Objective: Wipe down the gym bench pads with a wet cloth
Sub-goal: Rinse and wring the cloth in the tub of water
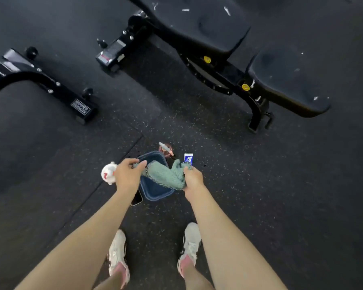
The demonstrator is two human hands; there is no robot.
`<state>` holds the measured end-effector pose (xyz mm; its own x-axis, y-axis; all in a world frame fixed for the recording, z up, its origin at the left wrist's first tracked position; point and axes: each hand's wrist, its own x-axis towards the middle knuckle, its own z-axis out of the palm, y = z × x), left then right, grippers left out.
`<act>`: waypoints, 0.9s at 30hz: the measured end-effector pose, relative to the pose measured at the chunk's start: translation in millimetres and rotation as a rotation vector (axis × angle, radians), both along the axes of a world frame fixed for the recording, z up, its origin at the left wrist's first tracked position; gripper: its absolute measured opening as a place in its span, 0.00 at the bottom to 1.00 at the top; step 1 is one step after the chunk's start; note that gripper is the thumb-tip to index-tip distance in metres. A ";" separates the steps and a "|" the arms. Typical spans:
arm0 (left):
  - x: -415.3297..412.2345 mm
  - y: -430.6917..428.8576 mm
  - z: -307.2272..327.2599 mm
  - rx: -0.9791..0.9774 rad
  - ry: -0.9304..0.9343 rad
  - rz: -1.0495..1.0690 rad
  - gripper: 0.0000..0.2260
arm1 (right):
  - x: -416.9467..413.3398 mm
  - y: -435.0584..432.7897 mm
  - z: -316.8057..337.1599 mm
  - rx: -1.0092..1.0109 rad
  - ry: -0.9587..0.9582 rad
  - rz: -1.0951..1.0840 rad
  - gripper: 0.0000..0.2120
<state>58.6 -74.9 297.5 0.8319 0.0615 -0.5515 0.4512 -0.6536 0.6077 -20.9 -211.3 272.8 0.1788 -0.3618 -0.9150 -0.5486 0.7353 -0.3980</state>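
Cloth: a green textured cloth [168, 174] with pale edging along one side, bunched and twisted into a thick roll. It is stretched between both hands, directly above an open dark blue square plastic tub [155, 197] that sits on the floor. Wetness cannot be judged.

Hands: the person stands bent over, both bare arms reaching down.
- The left hand [127, 176] is back uppermost, with fingers and thumb curled to pinch one end of the cloth over the tub's left rim.
- The right hand [194, 178] is closed in a fist round the other end, just past the tub's right rim.

Surroundings: an adjustable gym bench stands at upper right, well apart from the cloth.
- Its long black back pad [208, 24] and shorter black seat pad [287, 80] both carry small white flecks.
- A second black steel bench frame [40, 78] lies at left.

On the dark speckled rubber floor [260, 185]:
- A white rounded object with a red mark [107, 174] is just beside the left hand.
- A small blue-and-white box [188, 159] stands beyond the right hand.
- A blurred pinkish item [165, 147] lies past the tub.
- A phone [137, 199] is beside the tub, partly hidden by the left forearm.

The cloth hides part of the tub's interior.
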 end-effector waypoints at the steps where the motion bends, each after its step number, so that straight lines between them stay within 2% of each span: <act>1: -0.3 4.4 -11.8 -0.015 -0.012 0.031 0.12 | -0.4 0.7 -11.5 -0.005 0.004 0.048 0.13; 4: 4.1 17.5 -51.5 -0.027 -0.040 0.011 0.10 | -0.8 2.8 -46.4 -0.003 -0.006 0.162 0.16; 11: 14.8 30.8 -161.4 -0.039 -0.098 -0.297 0.11 | 11.0 16.6 -143.5 -0.186 -0.044 0.530 0.28; 17: 19.9 28.4 -245.3 -0.042 -0.083 -0.534 0.14 | 20.4 29.0 -232.3 -0.321 -0.070 0.825 0.29; 21: 24.1 27.7 -303.9 -0.011 -0.084 -0.635 0.16 | 26.6 39.6 -282.6 -0.340 -0.124 1.018 0.32; 24: 29.2 26.4 -344.8 0.026 -0.073 -0.705 0.17 | 31.9 49.3 -310.7 -0.313 -0.076 1.149 0.29; 27: 32.7 24.4 -377.2 0.067 -0.047 -0.760 0.19 | 39.3 55.4 -342.2 -0.295 0.038 1.154 0.27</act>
<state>91.4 -50.5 -79.7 0.6810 -0.5056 -0.5298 -0.1631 -0.8100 0.5634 18.3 -155.8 -69.4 0.5115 -0.2020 -0.8352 -0.8409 -0.3177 -0.4381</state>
